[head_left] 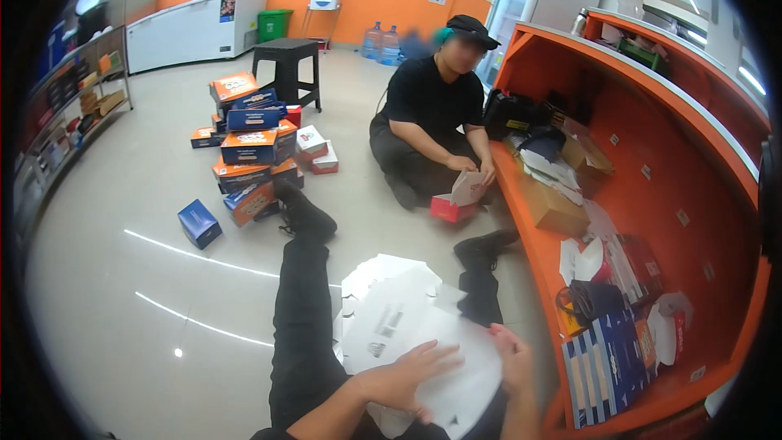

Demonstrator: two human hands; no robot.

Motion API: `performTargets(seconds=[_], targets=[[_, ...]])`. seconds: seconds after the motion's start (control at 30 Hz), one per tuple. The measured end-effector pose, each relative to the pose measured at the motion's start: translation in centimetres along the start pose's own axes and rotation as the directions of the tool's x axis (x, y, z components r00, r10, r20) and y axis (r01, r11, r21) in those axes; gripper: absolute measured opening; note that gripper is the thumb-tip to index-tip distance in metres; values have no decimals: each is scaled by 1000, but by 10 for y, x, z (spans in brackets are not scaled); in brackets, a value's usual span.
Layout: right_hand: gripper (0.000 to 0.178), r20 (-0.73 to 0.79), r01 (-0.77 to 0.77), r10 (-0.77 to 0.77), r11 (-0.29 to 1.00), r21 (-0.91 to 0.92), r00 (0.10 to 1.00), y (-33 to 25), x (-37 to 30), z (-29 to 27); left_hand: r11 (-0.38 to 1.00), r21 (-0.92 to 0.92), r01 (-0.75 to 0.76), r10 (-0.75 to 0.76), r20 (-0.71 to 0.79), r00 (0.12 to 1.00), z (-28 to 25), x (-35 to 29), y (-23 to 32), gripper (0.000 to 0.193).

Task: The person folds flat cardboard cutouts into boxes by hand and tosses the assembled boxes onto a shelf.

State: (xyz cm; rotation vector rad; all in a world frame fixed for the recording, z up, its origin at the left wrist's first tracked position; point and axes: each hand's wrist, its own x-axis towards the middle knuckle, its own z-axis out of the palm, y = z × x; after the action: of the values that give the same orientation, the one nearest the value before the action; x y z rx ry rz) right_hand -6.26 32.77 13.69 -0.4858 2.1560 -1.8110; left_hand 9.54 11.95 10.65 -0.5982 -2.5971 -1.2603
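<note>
The left hand [411, 375] lay spread over a flat white cardboard sheet [474, 352], apparently steadying it while the right hand [515, 358] pinched its right edge.

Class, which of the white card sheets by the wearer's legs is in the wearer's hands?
The uppermost sheet, with dark printing: the left hand rests on it and the right hand holds its edge; the other sheets lie beneath.
</note>
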Motion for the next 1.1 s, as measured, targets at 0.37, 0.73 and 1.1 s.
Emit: performTargets(seconds=[0.37, 0.73, 1.1], targets=[[53, 17, -485, 504, 823, 296, 864, 43, 15, -67, 923, -386, 14, 142, 374, 917, 39, 14, -10, 87], [77, -327, -174, 129, 978, -113, 936, 28, -12, -61, 912, -390, 127, -156, -42, 987, 35, 24, -19, 24], [57, 264, 376, -283, 816, -439, 922, -30, -36, -23, 739, -600, 306, -258, 166, 952, 56, 21, -42, 28]])
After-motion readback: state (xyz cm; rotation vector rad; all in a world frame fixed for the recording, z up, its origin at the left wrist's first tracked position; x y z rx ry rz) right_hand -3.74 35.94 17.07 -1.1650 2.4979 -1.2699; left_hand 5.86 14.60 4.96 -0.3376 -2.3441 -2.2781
